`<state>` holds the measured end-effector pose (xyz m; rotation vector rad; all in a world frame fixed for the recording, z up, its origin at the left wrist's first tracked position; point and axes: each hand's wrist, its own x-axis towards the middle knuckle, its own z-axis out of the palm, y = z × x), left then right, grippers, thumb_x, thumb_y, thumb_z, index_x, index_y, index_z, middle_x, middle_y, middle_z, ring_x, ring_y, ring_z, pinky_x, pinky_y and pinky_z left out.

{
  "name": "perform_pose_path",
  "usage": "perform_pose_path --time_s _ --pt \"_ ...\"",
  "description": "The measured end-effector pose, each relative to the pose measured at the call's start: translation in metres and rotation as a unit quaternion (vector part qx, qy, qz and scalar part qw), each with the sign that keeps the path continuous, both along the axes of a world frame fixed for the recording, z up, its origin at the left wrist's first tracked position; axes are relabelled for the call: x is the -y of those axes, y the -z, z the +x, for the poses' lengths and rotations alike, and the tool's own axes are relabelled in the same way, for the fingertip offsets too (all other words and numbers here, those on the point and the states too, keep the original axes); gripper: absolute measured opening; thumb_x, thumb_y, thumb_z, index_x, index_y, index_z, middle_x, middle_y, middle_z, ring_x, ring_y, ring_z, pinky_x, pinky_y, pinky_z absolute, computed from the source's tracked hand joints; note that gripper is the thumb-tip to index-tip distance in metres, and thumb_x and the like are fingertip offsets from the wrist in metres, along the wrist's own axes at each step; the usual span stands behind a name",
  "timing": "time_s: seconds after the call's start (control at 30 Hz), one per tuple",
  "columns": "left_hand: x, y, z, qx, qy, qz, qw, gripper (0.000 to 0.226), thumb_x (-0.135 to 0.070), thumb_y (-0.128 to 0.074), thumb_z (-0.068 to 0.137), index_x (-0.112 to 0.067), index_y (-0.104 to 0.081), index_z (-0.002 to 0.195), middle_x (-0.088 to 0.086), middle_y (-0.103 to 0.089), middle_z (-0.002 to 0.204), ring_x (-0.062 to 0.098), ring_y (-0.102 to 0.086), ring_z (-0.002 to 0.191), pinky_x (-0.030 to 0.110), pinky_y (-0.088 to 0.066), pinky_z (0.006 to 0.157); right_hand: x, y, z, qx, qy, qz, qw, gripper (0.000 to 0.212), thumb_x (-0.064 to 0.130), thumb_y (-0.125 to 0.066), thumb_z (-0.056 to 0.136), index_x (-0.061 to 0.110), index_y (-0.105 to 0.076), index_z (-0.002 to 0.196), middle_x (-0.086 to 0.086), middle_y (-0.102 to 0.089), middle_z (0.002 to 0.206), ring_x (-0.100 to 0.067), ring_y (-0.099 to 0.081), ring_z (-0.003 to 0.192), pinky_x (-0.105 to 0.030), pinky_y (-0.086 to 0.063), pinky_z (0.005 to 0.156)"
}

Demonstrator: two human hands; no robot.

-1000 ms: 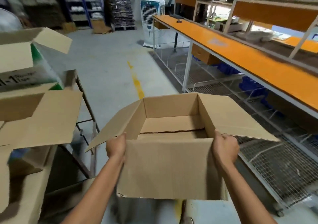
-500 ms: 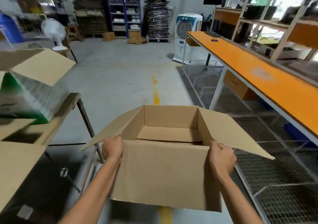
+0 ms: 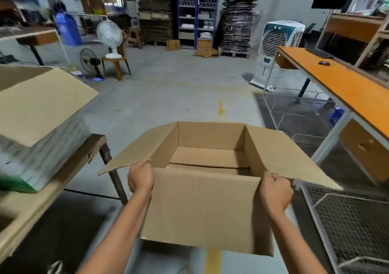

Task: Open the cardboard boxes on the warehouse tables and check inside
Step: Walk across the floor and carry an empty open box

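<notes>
An open brown cardboard box (image 3: 206, 206) hangs in the air in front of me, above the floor between two tables. Its side flaps spread outward and its inside shows only the folded bottom flaps. My left hand (image 3: 140, 178) grips the box's near left corner. My right hand (image 3: 275, 191) grips its near right corner. On the wooden table (image 3: 52, 191) at my left sits another open cardboard box (image 3: 40, 103) with a green and white pack inside it.
A long orange workbench (image 3: 345, 86) with wire racks below runs along the right. An air cooler (image 3: 277, 48) stands at its far end. Fans (image 3: 109, 36), stacked flat cartons (image 3: 237, 25) and blue shelving (image 3: 195, 13) line the back. Grey concrete floor lies ahead.
My view has lifted and swung left, bringing the back of the warehouse into sight. The box stays held in both hands and the left table's boxes have slid toward the frame's edge.
</notes>
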<state>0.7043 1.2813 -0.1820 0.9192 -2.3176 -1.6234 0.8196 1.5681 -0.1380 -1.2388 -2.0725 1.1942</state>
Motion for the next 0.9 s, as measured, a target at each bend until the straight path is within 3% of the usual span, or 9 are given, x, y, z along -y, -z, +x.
perform_pose_path --time_s 0.17,0.3,0.53,0.7,0.9 --pt "-0.001 0.001 -0.109 0.002 -0.027 0.024 0.999 0.035 -0.031 -0.060 0.091 -0.011 -0.056 0.063 0.018 -0.069 0.088 0.037 -0.061 0.085 0.039 -0.046 0.077 -0.011 -0.003 -0.131 0.006 -0.023 0.016 1.000 0.029 0.015 -0.052 0.092 -0.006 -0.064 0.076 -0.014 -0.043 0.065 -0.034 -0.039 0.073 -0.036 -0.029 0.066" --pt "0.000 -0.007 -0.185 0.016 -0.056 0.018 0.998 0.036 -0.030 -0.060 0.091 -0.011 -0.052 0.061 0.016 -0.067 0.085 0.037 -0.059 0.082 0.036 -0.042 0.073 -0.015 0.001 -0.222 0.003 -0.051 0.032 0.998 0.040 0.020 -0.052 0.093 0.007 -0.047 0.055 -0.008 -0.045 0.058 -0.034 -0.046 0.069 -0.036 -0.028 0.058" --pt "0.003 0.005 -0.317 0.012 -0.111 0.016 0.994 0.033 -0.027 -0.060 0.092 -0.004 -0.058 0.068 0.016 -0.065 0.084 0.036 -0.058 0.083 0.034 -0.040 0.073 -0.020 0.012 -0.384 -0.023 -0.093 0.027 0.995 0.044 0.026 -0.053 0.095 0.000 -0.046 0.059 -0.012 -0.051 0.059 -0.029 -0.043 0.059 -0.033 -0.029 0.051" --pt "-0.003 0.016 -0.414 0.003 -0.176 0.039 0.984 0.035 -0.028 -0.061 0.092 0.006 -0.062 0.081 0.013 -0.059 0.076 0.034 -0.053 0.075 0.032 -0.037 0.069 -0.028 0.024 -0.521 -0.033 -0.149 -0.002 0.988 0.047 0.027 -0.054 0.094 0.011 -0.039 0.053 -0.008 -0.043 0.056 -0.035 -0.042 0.064 -0.038 -0.036 0.061" --pt "0.009 0.005 -0.504 0.000 -0.255 0.027 0.967 0.032 -0.032 -0.061 0.090 -0.003 -0.066 0.077 0.012 -0.066 0.080 0.036 -0.059 0.082 0.034 -0.040 0.072 -0.012 0.018 -0.673 -0.019 -0.246 -0.018 0.969 0.046 0.029 -0.056 0.093 0.009 -0.042 0.054 -0.010 -0.045 0.058 -0.038 -0.047 0.070 -0.039 -0.038 0.063"
